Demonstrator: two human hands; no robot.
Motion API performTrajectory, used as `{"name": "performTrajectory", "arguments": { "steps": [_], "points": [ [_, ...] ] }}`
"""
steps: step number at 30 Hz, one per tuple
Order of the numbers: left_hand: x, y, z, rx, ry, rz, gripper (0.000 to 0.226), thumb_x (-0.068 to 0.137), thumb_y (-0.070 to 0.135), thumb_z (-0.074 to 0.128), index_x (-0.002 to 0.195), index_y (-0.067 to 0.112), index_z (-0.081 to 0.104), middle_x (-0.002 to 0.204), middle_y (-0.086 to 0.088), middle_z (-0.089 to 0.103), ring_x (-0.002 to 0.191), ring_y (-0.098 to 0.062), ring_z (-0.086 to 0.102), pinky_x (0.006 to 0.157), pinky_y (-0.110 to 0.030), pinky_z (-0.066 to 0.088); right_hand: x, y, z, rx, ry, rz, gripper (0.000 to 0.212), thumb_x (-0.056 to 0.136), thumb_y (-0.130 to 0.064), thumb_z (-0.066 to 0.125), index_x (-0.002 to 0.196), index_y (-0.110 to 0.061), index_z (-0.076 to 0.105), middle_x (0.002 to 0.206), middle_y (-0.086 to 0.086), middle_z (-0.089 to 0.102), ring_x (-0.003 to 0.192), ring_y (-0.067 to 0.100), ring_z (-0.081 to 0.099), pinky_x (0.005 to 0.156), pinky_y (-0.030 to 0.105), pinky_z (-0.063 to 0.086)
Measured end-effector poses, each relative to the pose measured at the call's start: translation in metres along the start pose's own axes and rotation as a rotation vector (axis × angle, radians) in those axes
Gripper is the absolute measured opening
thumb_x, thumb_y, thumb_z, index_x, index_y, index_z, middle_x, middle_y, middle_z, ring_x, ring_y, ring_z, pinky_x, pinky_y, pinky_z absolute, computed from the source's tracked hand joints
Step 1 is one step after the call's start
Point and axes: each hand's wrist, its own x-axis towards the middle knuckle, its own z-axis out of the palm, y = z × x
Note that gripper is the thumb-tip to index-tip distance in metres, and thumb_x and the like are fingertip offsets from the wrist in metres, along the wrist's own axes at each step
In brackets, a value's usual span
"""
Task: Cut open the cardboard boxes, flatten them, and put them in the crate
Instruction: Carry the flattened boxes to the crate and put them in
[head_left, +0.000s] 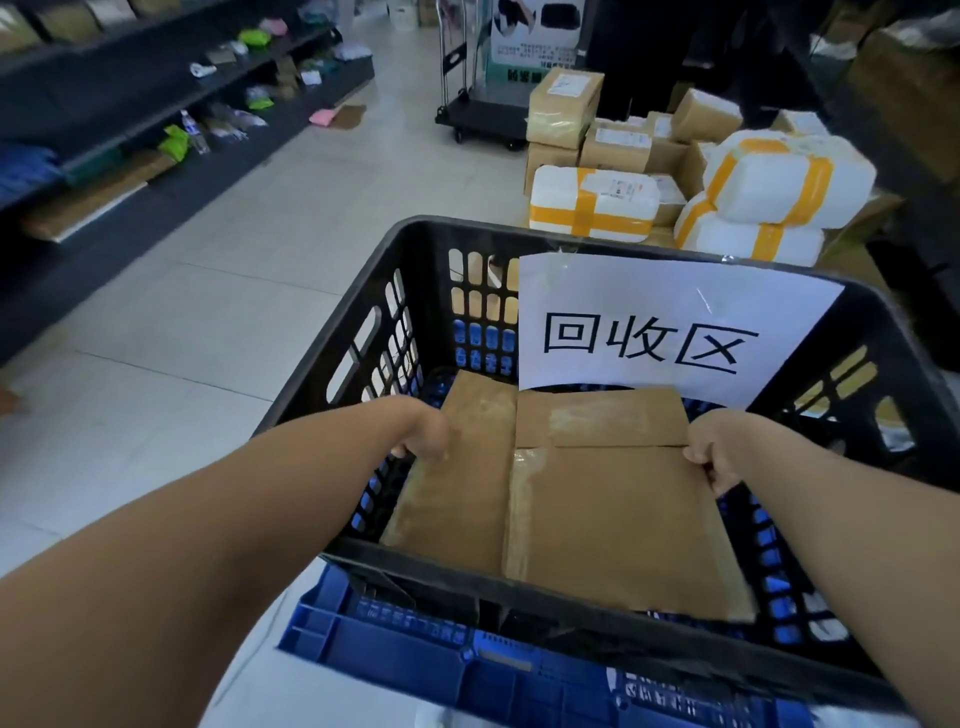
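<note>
So we've got the flattened cardboard (597, 509) between our hands: left hand (423, 435) curled on its left edge, right hand (712, 451) pinching the right edge, neither one nearer. It's inside the black crate (332, 364), running from our hands back toward us, near corner seemingly over the rim. Straight down next, we reckon.

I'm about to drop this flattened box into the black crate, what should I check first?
1. Flatness of the cardboard box: ok.
2. Grip of the left hand on its left edge: ok.
3. Grip of the right hand on its right edge: ok.
4. Box held between the side walls of the black crate: ok.
5. Near edge clear of the crate's near rim: cannot tell.
6. Room underneath the box: cannot tell, hidden.
</note>
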Motion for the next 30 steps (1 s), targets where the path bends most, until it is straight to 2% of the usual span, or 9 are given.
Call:
{"name": "performTrajectory", "arguments": {
  "steps": [2, 5, 8, 10, 12, 18, 22, 26, 30],
  "points": [
    [0.001, 0.006, 0.007, 0.177, -0.034, 0.002, 0.056, 0.101, 0.028, 0.038, 0.152, 0.018, 0.017, 0.158, -0.007, 0.017, 0.139, -0.031, 0.029, 0.112, -0.042, 0.032, 0.006, 0.005, -0.001, -0.007, 0.002, -0.011, 0.027, 0.1, 0.009, 0.023, 0.095, 0.003, 0.049, 0.091, 0.018, 0.05, 0.093, 0.035, 0.051, 0.097, 0.057, 0.041],
    [-0.006, 0.015, 0.006, 0.286, -0.012, 0.011, 0.055, 0.103, 0.019, 0.031, 0.154, 0.018, 0.007, 0.158, -0.009, 0.012, 0.143, -0.03, 0.02, 0.111, -0.039, 0.026, 0.014, 0.009, -0.004, -0.067, 0.048, -0.029, 0.03, 0.098, 0.012, 0.02, 0.093, 0.003, 0.049, 0.096, 0.02, 0.05, 0.115, 0.038, 0.047, 0.096, 0.059, 0.039],
    [-0.003, 0.019, 0.009, 0.401, -0.039, 0.027, 0.054, 0.104, 0.016, 0.029, 0.153, 0.013, 0.008, 0.156, -0.012, 0.016, 0.14, -0.031, 0.025, 0.109, -0.038, 0.029, 0.013, 0.018, -0.014, -0.082, 0.096, -0.032, 0.029, 0.095, 0.013, 0.024, 0.082, 0.003, 0.047, 0.117, 0.024, 0.049, 0.105, 0.035, 0.046, 0.102, 0.052, 0.036],
    [0.0, 0.02, 0.009, 0.431, -0.026, 0.038, 0.053, 0.104, 0.017, 0.028, 0.153, 0.012, 0.008, 0.156, -0.012, 0.017, 0.14, -0.03, 0.025, 0.108, -0.037, 0.029, 0.02, 0.025, -0.027, -0.081, 0.145, -0.107, 0.028, 0.098, 0.009, 0.03, 0.076, 0.002, 0.046, 0.118, 0.028, 0.048, 0.1, 0.037, 0.05, 0.098, 0.05, 0.038],
    [0.0, 0.021, 0.008, 0.42, -0.024, 0.042, 0.052, 0.104, 0.017, 0.028, 0.153, 0.012, 0.009, 0.157, -0.011, 0.017, 0.141, -0.03, 0.024, 0.11, -0.036, 0.027, 0.021, 0.034, -0.039, -0.07, 0.156, -0.085, 0.022, 0.099, 0.008, 0.028, 0.09, 0.006, 0.048, 0.108, 0.023, 0.049, 0.087, 0.035, 0.048, 0.089, 0.051, 0.038],
    [0.002, 0.007, -0.002, 0.025, -0.023, 0.08, 0.054, 0.098, 0.001, 0.029, 0.149, 0.019, 0.027, 0.157, -0.006, 0.02, 0.14, -0.03, 0.029, 0.109, -0.043, 0.037, 0.005, 0.026, -0.011, 0.169, -0.03, -0.031, 0.032, 0.1, 0.009, 0.018, 0.112, -0.001, 0.045, 0.096, 0.014, 0.049, 0.108, 0.033, 0.045, 0.097, 0.056, 0.036],
    [0.003, -0.002, -0.005, -0.275, 0.073, 0.011, 0.049, 0.102, 0.02, 0.036, 0.147, 0.003, 0.025, 0.15, -0.018, 0.031, 0.129, -0.036, 0.044, 0.103, -0.045, 0.044, 0.001, 0.002, 0.031, 0.106, -0.093, -0.077, 0.041, 0.095, 0.015, 0.01, 0.104, 0.0, 0.047, 0.091, 0.014, 0.048, 0.098, 0.035, 0.052, 0.105, 0.063, 0.03],
    [0.013, -0.005, -0.001, -0.401, 0.035, -0.003, 0.054, 0.101, 0.028, 0.044, 0.146, 0.003, 0.028, 0.147, -0.017, 0.036, 0.127, -0.033, 0.047, 0.101, -0.043, 0.046, -0.001, -0.016, 0.069, -0.086, -0.066, -0.125, 0.04, 0.1, 0.006, 0.03, 0.14, 0.004, 0.034, 0.142, 0.021, 0.039, 0.131, 0.04, 0.04, 0.105, 0.053, 0.039],
    [0.009, -0.002, -0.005, -0.424, 0.021, -0.026, 0.048, 0.101, 0.013, 0.043, 0.145, -0.001, 0.03, 0.146, -0.022, 0.037, 0.128, -0.038, 0.046, 0.103, -0.046, 0.044, 0.011, -0.029, 0.084, -0.081, -0.07, -0.09, 0.047, 0.101, 0.002, 0.03, 0.148, 0.003, 0.024, 0.147, 0.025, 0.035, 0.129, 0.044, 0.043, 0.101, 0.057, 0.041]
  ]
}}
